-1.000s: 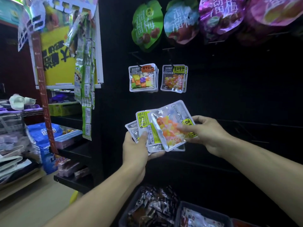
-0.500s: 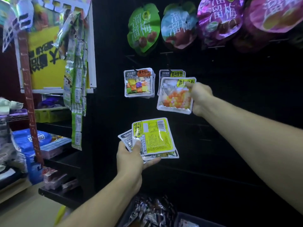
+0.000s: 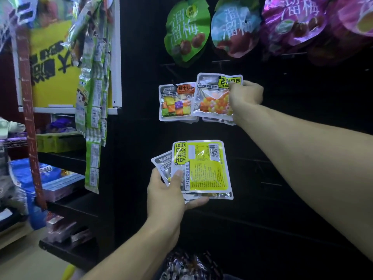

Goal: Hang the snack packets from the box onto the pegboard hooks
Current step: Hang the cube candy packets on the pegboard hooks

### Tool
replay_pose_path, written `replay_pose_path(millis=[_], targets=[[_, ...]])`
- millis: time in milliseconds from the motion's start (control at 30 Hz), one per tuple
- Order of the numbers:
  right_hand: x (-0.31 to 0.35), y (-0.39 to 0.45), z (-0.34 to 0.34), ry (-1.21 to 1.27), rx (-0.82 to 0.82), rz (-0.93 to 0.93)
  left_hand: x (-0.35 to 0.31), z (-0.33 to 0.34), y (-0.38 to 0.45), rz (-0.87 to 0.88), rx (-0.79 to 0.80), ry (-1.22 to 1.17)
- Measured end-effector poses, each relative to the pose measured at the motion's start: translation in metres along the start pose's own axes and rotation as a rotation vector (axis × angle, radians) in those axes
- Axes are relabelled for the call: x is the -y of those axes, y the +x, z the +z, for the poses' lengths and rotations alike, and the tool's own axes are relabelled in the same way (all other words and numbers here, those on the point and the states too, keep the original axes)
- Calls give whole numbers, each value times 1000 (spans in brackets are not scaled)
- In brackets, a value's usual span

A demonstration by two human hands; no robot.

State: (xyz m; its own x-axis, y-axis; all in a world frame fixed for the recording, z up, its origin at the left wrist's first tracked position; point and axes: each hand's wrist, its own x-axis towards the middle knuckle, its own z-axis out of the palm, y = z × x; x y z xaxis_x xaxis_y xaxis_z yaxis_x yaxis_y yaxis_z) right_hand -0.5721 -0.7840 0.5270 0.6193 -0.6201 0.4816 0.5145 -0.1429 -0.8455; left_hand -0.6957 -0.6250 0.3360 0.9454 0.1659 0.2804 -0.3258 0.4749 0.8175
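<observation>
My right hand (image 3: 245, 93) grips the top right corner of a clear jelly bean packet (image 3: 215, 98) and holds it up against the black pegboard (image 3: 292, 122), over packets of the same kind hanging there; its hang hole sits at the hook. Just left of it hangs a packet of coloured cube sweets (image 3: 176, 103). Lower down, my left hand (image 3: 167, 197) holds a fanned stack of packets (image 3: 203, 168), yellow back side facing me. The box (image 3: 187, 267) shows at the bottom edge, with wrapped snacks inside.
Large leaf-shaped plum bags, green (image 3: 186, 30), blue (image 3: 235, 27) and purple (image 3: 292, 21), hang above. A strip of green packets (image 3: 93, 93) dangles at the left beside a yellow sign (image 3: 51, 63). Dark shelves with goods run down the left side.
My right hand took the top packet off the stack, raised it to the pegboard and has brought it over the hanging jelly bean packets. The left hand kept the stack steady.
</observation>
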Motion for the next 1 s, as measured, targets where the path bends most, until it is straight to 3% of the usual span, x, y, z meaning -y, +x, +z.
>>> replay_pose_path(millis=[500, 767, 833, 933, 1000], targets=[[-17, 29, -7, -205, -30, 49, 5, 7, 5, 44, -5, 8], [-32, -2, -46, -264, 20, -49, 5, 10, -6, 75, -75, 38], [-30, -29, -64, -259, 166, -5, 4, 14, -12, 76, -76, 42], [-30, -82, -97, -394, 641, 181, 2, 17, -21, 99, -78, 45], [-35, -111, -117, -443, 817, 210, 3, 19, -26, 125, -79, 48]])
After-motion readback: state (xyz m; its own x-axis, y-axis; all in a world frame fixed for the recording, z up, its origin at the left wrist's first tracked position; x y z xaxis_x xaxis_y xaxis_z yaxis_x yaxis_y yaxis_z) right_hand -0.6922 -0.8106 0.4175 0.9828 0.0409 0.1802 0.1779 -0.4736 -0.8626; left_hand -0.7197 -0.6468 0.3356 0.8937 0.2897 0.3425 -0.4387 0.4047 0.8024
